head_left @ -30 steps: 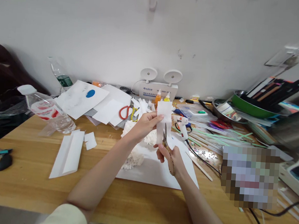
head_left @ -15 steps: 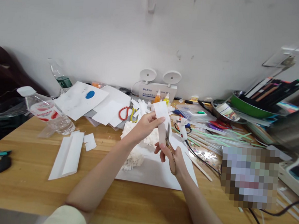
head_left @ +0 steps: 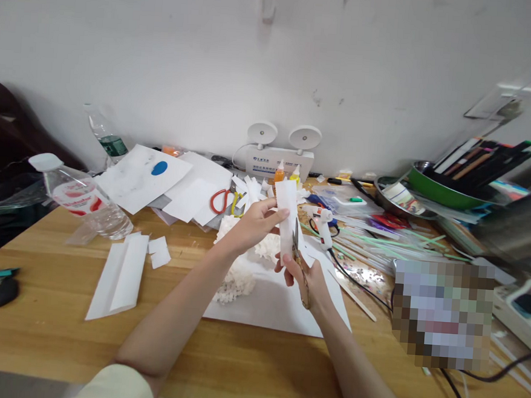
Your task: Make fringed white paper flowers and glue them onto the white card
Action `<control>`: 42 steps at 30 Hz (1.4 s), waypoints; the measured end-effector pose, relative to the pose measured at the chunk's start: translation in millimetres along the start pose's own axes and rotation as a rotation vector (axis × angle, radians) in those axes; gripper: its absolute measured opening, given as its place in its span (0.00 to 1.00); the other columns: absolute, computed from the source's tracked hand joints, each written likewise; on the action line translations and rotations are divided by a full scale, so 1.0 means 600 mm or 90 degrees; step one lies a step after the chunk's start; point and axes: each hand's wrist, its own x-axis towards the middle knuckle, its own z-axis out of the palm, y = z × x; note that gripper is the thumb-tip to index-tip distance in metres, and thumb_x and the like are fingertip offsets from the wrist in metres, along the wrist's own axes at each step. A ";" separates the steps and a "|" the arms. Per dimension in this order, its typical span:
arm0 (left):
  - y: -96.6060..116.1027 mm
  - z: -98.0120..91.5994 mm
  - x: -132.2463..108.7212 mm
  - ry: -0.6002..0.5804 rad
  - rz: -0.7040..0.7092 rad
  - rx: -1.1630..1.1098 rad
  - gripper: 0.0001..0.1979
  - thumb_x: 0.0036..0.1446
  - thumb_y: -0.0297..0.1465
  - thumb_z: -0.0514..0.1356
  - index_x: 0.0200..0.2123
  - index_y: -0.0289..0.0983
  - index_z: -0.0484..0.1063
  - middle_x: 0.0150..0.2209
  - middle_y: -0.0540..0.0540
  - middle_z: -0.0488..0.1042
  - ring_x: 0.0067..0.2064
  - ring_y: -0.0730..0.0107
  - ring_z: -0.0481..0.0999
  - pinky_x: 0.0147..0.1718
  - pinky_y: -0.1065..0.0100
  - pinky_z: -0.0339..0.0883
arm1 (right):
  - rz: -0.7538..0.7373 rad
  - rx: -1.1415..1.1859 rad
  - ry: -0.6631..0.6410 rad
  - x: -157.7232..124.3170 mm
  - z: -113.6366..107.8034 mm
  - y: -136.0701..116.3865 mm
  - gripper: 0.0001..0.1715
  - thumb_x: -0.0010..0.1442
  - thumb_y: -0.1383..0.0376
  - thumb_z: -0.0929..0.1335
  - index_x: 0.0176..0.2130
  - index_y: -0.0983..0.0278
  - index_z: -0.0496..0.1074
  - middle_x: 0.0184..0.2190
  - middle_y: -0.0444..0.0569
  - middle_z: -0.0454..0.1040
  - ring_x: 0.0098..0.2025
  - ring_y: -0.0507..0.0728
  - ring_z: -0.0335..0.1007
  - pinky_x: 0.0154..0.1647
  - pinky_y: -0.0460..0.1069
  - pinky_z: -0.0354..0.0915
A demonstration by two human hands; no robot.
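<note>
My left hand (head_left: pixel 261 221) pinches a narrow piece of white paper (head_left: pixel 286 203) between thumb and fingers, holding it upright above the table. In my right hand (head_left: pixel 302 275) is a pair of scissors (head_left: pixel 306 287) with gold-coloured handles, its blades pointing up along the paper's right edge. Under my hands lies a large white sheet (head_left: pixel 276 312). Clumps of small white pieces (head_left: pixel 236 282) rest on that sheet, partly covered by my left hand and forearm.
Left of my arms are folded white paper (head_left: pixel 121 274), paper scraps (head_left: pixel 159 252) and a leaning water bottle (head_left: pixel 87 202). Red-handled pliers or scissors (head_left: pixel 220 201) lie behind. A white glue gun (head_left: pixel 322 224), its black cord, several thin sticks (head_left: pixel 375 246) and a green bowl of pens (head_left: pixel 443 190) occupy the right.
The paper strip has turned slightly and shifted a little to the right in my left hand. The scissors stay beside its edge, with my right hand nearly still.
</note>
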 end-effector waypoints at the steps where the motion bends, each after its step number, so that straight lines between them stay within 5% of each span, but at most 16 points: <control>1: -0.001 0.000 0.000 -0.005 -0.003 0.001 0.16 0.50 0.36 0.57 0.40 0.34 0.68 0.37 0.44 0.72 0.36 0.70 0.71 0.34 0.66 0.67 | -0.003 -0.005 0.001 0.000 0.000 -0.002 0.21 0.53 0.52 0.62 0.26 0.67 0.68 0.16 0.45 0.66 0.17 0.50 0.59 0.19 0.46 0.57; 8: -0.006 -0.001 0.003 -0.044 -0.018 0.030 0.14 0.50 0.36 0.57 0.38 0.33 0.69 0.34 0.45 0.71 0.33 0.72 0.69 0.29 0.71 0.64 | 0.024 -0.061 0.001 -0.004 -0.003 -0.020 0.24 0.53 0.50 0.61 0.23 0.67 0.69 0.13 0.44 0.63 0.16 0.50 0.58 0.17 0.45 0.56; 20: -0.015 0.003 0.008 -0.055 -0.022 -0.042 0.12 0.52 0.36 0.55 0.31 0.32 0.70 0.26 0.49 0.70 0.30 0.74 0.69 0.39 0.64 0.62 | 0.047 -0.030 0.013 -0.004 0.001 -0.014 0.25 0.53 0.49 0.61 0.26 0.68 0.70 0.15 0.45 0.66 0.17 0.50 0.58 0.19 0.46 0.56; 42: -0.012 0.005 0.004 -0.049 -0.017 -0.078 0.12 0.51 0.35 0.56 0.33 0.32 0.72 0.29 0.46 0.72 0.31 0.73 0.69 0.40 0.65 0.62 | 0.023 0.003 0.018 -0.007 0.002 -0.005 0.24 0.53 0.50 0.62 0.22 0.67 0.68 0.15 0.45 0.66 0.16 0.49 0.58 0.18 0.45 0.56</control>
